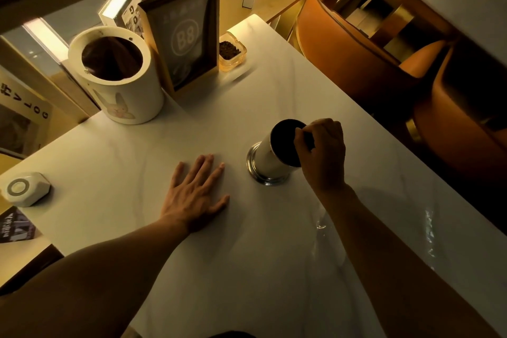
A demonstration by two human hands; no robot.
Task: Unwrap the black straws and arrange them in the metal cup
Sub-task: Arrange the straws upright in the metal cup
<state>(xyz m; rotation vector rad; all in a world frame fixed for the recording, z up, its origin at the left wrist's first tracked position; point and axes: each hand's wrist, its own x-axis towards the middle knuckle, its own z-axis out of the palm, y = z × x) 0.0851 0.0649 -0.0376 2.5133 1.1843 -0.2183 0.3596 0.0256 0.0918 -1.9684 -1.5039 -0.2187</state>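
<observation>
— Curled over the rim of the metal cup (270, 158), the right hand (323, 153) has its fingertips pinched at the cup's mouth; whether they hold a black straw is too dark to tell.

— And the left hand (196, 195)?

— Flat on the table (247, 255), fingers spread, holding nothing, just beside the cup.

— Where does the cup stand?

— Upright near the table's right edge, its inside black. A clear wrapper (428, 230) lies by that edge, nearer the person.

— Far side?

— White bin (118, 77), B8 sign (183, 35) and ashtray (231, 52) along the far edge.
</observation>
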